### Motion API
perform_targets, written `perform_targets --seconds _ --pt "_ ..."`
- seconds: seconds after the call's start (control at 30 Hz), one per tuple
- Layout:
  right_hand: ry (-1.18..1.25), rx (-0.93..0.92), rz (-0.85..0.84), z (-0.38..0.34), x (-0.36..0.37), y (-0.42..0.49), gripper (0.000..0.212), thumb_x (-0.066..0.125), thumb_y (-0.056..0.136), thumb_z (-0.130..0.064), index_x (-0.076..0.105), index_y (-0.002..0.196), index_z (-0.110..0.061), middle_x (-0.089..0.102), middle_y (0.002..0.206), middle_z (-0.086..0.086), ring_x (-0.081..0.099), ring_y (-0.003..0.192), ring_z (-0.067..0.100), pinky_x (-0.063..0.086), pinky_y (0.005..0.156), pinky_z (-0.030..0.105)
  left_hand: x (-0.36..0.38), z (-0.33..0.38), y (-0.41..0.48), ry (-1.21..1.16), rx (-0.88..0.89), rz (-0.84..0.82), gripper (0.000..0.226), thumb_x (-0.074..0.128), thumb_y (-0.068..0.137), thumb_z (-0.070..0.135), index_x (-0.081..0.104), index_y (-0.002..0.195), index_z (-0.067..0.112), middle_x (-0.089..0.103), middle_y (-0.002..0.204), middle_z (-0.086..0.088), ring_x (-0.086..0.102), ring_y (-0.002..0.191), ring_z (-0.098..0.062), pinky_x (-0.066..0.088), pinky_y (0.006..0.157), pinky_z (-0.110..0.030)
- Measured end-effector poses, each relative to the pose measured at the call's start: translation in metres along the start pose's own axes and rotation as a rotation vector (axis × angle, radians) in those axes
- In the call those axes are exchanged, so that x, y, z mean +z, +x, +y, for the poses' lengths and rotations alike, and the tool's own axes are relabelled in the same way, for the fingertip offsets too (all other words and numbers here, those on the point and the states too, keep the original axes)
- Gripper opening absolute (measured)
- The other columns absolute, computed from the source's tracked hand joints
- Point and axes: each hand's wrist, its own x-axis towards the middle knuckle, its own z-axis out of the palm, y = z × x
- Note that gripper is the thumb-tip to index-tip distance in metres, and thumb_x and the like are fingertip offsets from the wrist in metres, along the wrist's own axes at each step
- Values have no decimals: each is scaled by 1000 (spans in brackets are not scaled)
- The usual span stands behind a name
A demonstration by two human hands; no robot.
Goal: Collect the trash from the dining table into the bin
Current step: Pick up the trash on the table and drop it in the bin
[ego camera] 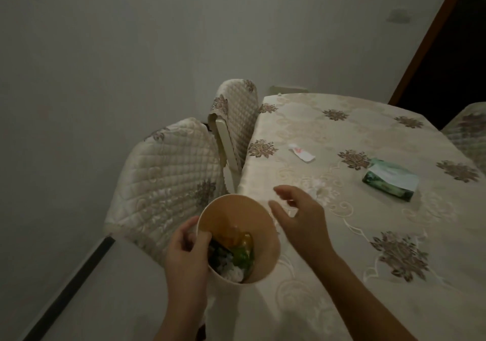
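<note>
One bin (259,225), round and brown inside, hangs just off the worktop (355,235) corner, pinched at its rim by the left hand (188,248). It holds several crumpled scraps. The right hand (299,214), grip spread and holding nothing, hovers beside it. On the cloth: one white wrapper (302,152), one green tissue pack (390,181). Two quilted chairs (168,177) stand left.

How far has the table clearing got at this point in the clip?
Partly done: the bin, gripped at its rim by the left hand, already holds some trash, including something green and something white. The right hand is open and empty above the table edge, near a crumpled tissue. A small white wrapper and a green tissue pack lie on the tablecloth.
</note>
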Motion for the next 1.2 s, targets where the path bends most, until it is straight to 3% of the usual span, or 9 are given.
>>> perform_targets --seconds 0.17,0.4,0.5,0.6,0.7,0.8,0.93,1.1,1.2 --pt "-222 177 17 80 17 32 35 66 77 -11 57 112 -8 61 115 14 52 108 29 41 93 38 12 10 36 21 40 -5 20 62 83 14 63 94 30 65 94 -5 63 90 -21 53 79 -40" --pt "-410 497 -81 175 35 75 67 68 78 -16 33 134 -7 23 146 24 20 131 42 22 107 47 53 23 102 46 33 -80 24 57 86 7 64 102 23 65 95 -4 62 90 -19 50 68 -30" --pt "-389 576 -95 200 37 96 67 61 83 -14 23 138 -8 10 150 24 12 136 40 16 110 44 68 24 123 59 32 -75 23 57 85 5 64 100 22 65 92 -4 62 86 -16 48 64 -28" --pt "-438 608 -152 220 41 108 57 56 85 -9 30 135 -2 22 146 26 23 133 40 19 107 39 81 23 137 66 18 -82 24 57 85 4 63 92 26 64 86 -1 61 82 -14 47 64 -26" --pt "-484 540 -65 229 44 108 32 57 79 3 56 111 7 57 117 31 53 108 43 38 92 38 92 22 146 64 -9 -117 25 56 85 2 63 90 26 64 88 -1 61 82 -13 47 64 -25" --pt "-474 457 65 228 46 106 10 59 72 9 65 79 6 66 83 29 61 80 41 45 70 37 98 21 154 74 -19 -135 23 58 85 4 63 89 25 66 87 -1 62 81 -13 47 63 -25" --pt "-286 549 204 206 39 112 8 59 79 0 64 86 1 65 86 22 59 83 33 35 69 28 104 20 164 70 -36 -169 22 58 85 5 64 93 24 66 88 -2 62 81 -13 47 63 -23" --pt "-43 370 480 126 27 134 11 63 82 -11 59 89 -19 60 80 -3 56 75 4 40 63 9 114 17 181 97 -76 -259 25 59 84 6 64 91 29 66 102 -9 63 95 -23 52 73 -34" --pt "-8 176 367 78 32 143 16 65 80 -11 58 90 -22 60 81 -13 56 80 -6 41 67 2 122 17 188 100 -104 -316 24 61 83 9 66 99 26 65 108 -12 61 101 -27 53 82 -43"
